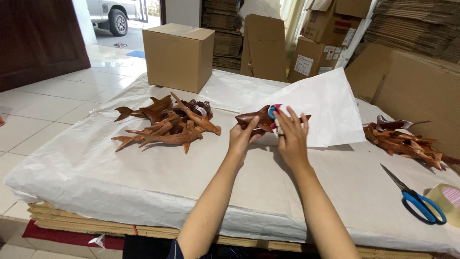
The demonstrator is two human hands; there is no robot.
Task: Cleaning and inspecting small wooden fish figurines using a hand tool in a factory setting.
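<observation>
Head view, looking down at a desk (143,177) covered in white wrapping paper, laid over a stack of flat cardboard.

Left hand (242,136) is gripping a dark wooden fish carving (254,118) from below, thumb up along its near side, fingers curled under the body. The carving is being held just above the desk, near the middle, its nose pointing left.

Right hand (291,136) is pressing against the right part of the same carving, fingers spread and pointing up. The fingertips are touching a small tape dispenser (274,113), blue and pink, which is sitting against the carving. Whether that hand is clasping the dispenser or only steadying it cannot be told.

A loose white paper sheet (326,108) is lying just behind the carving, its far edge lifting off the desk.

To the left, a pile of wooden fish carvings (165,123) is resting on the desk, well apart from the hands. To the right, a second, smaller pile of carvings (402,141) is lying near the desk's edge.

Blue-handled scissors (417,197) are lying closed at the near right, just beside a roll of packing tape (448,200).

A closed cardboard box (178,56) is standing at the far side of the desk. More boxes and flat cardboard are stacked behind.
</observation>
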